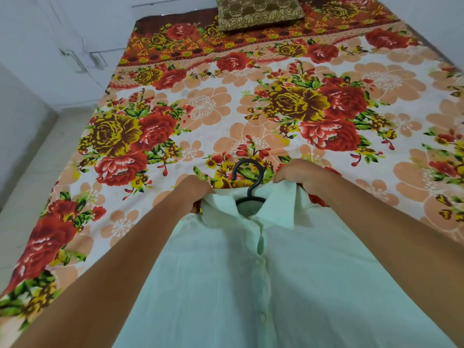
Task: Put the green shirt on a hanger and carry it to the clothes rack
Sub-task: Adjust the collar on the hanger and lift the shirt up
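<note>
The pale green shirt [251, 285] lies front-up on the bed, buttoned, with its collar pointing away from me. A black hanger [247, 177] sits inside the neck; its hook sticks out past the collar, and the rest is hidden under the cloth. My left hand [194, 190] is closed on the shirt's left shoulder by the collar. My right hand [300, 175] grips the right collar and shoulder. Both forearms reach over the shirt's sides.
The bed [251, 109] is covered by a flowered sheet in red, yellow and peach. A brown patterned pillow [258, 11] lies at the far end. White walls and pale floor [32, 184] run along the left. No clothes rack is in view.
</note>
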